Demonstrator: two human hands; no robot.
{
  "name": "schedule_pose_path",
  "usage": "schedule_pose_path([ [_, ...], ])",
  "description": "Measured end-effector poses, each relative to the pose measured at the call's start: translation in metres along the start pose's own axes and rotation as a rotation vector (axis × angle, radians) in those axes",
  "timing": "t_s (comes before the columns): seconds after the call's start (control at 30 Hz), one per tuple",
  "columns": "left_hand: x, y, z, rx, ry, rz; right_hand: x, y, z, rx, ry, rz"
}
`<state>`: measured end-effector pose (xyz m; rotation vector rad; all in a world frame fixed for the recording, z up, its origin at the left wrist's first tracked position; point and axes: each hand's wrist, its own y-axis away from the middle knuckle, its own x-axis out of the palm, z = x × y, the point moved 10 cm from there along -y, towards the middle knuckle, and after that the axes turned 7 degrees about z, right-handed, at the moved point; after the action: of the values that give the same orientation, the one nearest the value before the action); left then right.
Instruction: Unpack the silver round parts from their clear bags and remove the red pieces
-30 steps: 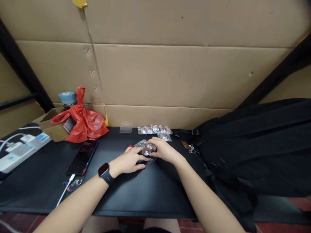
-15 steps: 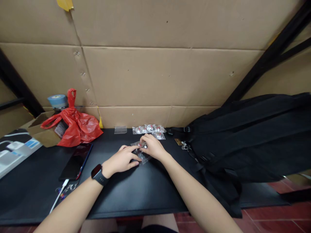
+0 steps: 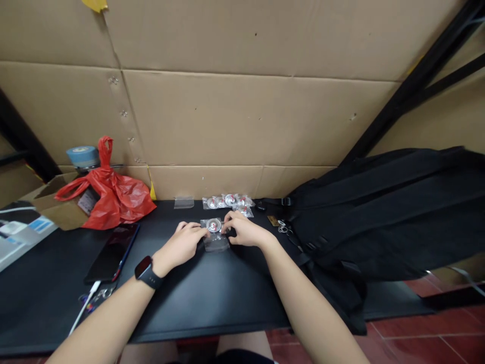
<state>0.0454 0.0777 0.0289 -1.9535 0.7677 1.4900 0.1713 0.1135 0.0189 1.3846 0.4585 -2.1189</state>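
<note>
A round silvery badge with a red mark [image 3: 213, 225] lies in a small clear plastic bag [image 3: 217, 244] on the black tabletop. The bag's loose lower end spreads flat toward me. My left hand [image 3: 185, 243], a dark watch on its wrist, is closed on the bag's left edge, fingertips by the badge. From the other side, my right hand [image 3: 246, 230] pinches the right edge with thumb and fingers curled. Beyond my hands sits a row of several similar bagged badges [image 3: 229, 200], with one clear plastic sleeve [image 3: 184, 202] to its left.
On the right a black backpack [image 3: 379, 217] rests on the table [image 3: 212, 298], keyrings [image 3: 284, 227] beside it. To the left are a phone on a cable [image 3: 112, 254], a red plastic bag [image 3: 123, 199], an open carton [image 3: 60, 207] and a white power strip [image 3: 26, 235]. Cardboard [image 3: 227, 116] stands behind.
My hands have drawn apart to either side of the bag, uncovering the badge that they partly hid. The whole view has shifted slightly.
</note>
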Motion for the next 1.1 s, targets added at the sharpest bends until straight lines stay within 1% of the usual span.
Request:
schedule_pose_path([
  [0.13,0.001,-0.003,0.003,-0.037,-0.042,-0.052,0.001,-0.005,-0.006,0.032,-0.017,-0.042],
  [0.2,0.000,-0.005,0.006,-0.076,-0.033,-0.079,0.000,-0.007,-0.007,0.025,-0.033,-0.074],
  [0.3,-0.001,-0.007,0.006,-0.106,0.006,-0.082,-0.003,-0.007,-0.007,0.003,-0.053,-0.115],
  [0.47,-0.001,-0.006,0.008,-0.136,0.064,-0.099,-0.004,-0.007,-0.009,-0.013,-0.122,-0.110],
  [0.57,-0.002,-0.006,0.016,-0.205,0.140,-0.139,-0.006,-0.008,-0.011,-0.015,-0.189,-0.117],
  [0.67,-0.007,-0.004,0.032,-0.308,0.287,-0.197,-0.008,-0.009,-0.015,0.021,-0.236,-0.120],
  [0.73,-0.010,-0.002,0.040,-0.355,0.398,-0.233,-0.006,-0.010,-0.018,0.053,-0.256,-0.106],
  [0.8,-0.012,0.000,0.045,-0.380,0.457,-0.247,-0.003,-0.011,-0.018,0.069,-0.234,-0.099],
  [0.87,-0.011,0.001,0.046,-0.408,0.434,-0.236,0.000,-0.012,-0.016,0.081,-0.161,-0.110],
  [0.93,-0.008,0.000,0.044,-0.422,0.344,-0.209,0.002,-0.012,-0.016,0.132,-0.065,-0.131],
  [1.0,-0.006,-0.001,0.038,-0.393,0.228,-0.192,0.002,-0.011,-0.015,0.183,0.007,-0.158],
  [1.03,-0.006,-0.002,0.034,-0.365,0.175,-0.193,0.001,-0.011,-0.012,0.180,0.021,-0.180],
  [1.1,-0.005,-0.003,0.025,-0.302,0.089,-0.203,-0.005,-0.011,0.002,0.101,0.006,-0.233],
])
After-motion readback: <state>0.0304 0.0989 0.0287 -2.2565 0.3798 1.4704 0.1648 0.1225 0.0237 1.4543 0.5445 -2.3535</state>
